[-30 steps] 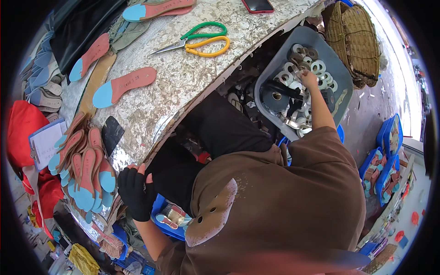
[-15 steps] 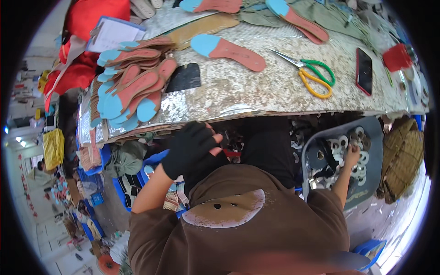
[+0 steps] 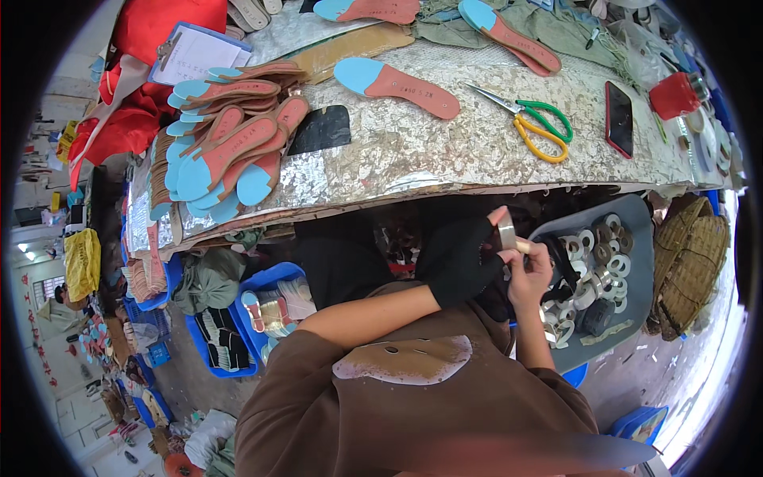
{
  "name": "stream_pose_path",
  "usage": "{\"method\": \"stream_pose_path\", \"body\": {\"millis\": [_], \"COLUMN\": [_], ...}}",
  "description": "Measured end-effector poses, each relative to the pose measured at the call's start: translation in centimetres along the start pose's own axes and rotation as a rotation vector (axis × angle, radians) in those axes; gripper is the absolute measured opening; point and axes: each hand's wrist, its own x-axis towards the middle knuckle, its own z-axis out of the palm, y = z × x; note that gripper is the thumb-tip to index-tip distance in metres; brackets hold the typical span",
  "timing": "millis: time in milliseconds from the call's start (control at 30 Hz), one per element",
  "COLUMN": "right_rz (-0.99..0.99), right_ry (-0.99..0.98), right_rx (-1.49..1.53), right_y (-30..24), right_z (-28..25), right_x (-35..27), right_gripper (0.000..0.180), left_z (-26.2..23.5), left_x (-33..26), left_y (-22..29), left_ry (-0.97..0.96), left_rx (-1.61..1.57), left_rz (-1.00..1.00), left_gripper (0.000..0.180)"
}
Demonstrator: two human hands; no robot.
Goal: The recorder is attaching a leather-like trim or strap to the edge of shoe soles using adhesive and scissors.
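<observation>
Just beyond the table's near edge, both my hands meet at a narrow, pale roll of tape (image 3: 506, 230). My left hand (image 3: 461, 258), in a black glove with bare fingertips, is closed round the roll's left side. The bare fingers of my right hand (image 3: 528, 274) pinch its near right side; whether they grip a loose tape end is too small to tell. Right beside my right hand, a grey tub (image 3: 645, 266) holds several white and brown tape rolls (image 3: 618, 264). On the table ahead lie a blue-and-pink insole (image 3: 417, 92) and scissors (image 3: 540, 133) with one green and one yellow handle.
Stacked insoles (image 3: 226, 155) cover the table's left end, near a clipboard (image 3: 199, 56) and a black patch (image 3: 320, 131). A phone (image 3: 619, 121) and a red container (image 3: 672, 95) lie at the right. Blue bins (image 3: 282, 274) stand below left, a woven basket (image 3: 690, 266) far right.
My right hand has come out of the grey tub, bringing a tape roll to the middle. My left hand has moved right and taken hold of it too.
</observation>
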Motion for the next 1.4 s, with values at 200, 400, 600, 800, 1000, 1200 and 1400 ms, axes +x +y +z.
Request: {"method": "stream_pose_path", "body": {"millis": [200,400,600,800,1000,1200,1400], "right_rz": [-0.038,-0.155,-0.168,0.032,0.265,0.174,-0.049], "right_ry": [-0.023,0.004,-0.046,-0.013,-0.323,-0.269,-0.192], "right_rx": [0.01,-0.178,-0.149,0.129,0.303,0.23,-0.081], "right_y": [0.1,-0.5,-1.6,-1.6,-2.2,-1.0,-0.7], "right_z": [3.5,5.3,6.2,5.4,5.3,6.5,7.1], "right_x": [0.3,1.2,2.1,2.4,2.0,1.9,2.2], "right_gripper": [0.006,0.002,0.005,0.009,0.024,0.012,0.003], "left_z": [-0.8,-1.0,-2.2,-2.0,-3.3,-2.6,-2.5], "left_x": [-1.6,-1.7,-1.5,-2.2,-1.9,-2.0,-1.9], "left_y": [-2.1,-3.2,-2.8,-3.0,-3.3,-3.9,-4.2], "left_ry": [0.195,0.23,0.248,0.235,0.291,0.331,0.338], "left_rx": [-0.201,-0.374,-0.228,-0.155,-0.682,-0.723,-0.638], "left_rz": [-0.105,-0.052,0.031,0.178,-0.146,-0.114,-0.085], "left_gripper": [0.069,0.068,0.064,0.058,0.053,0.06,0.06]}}
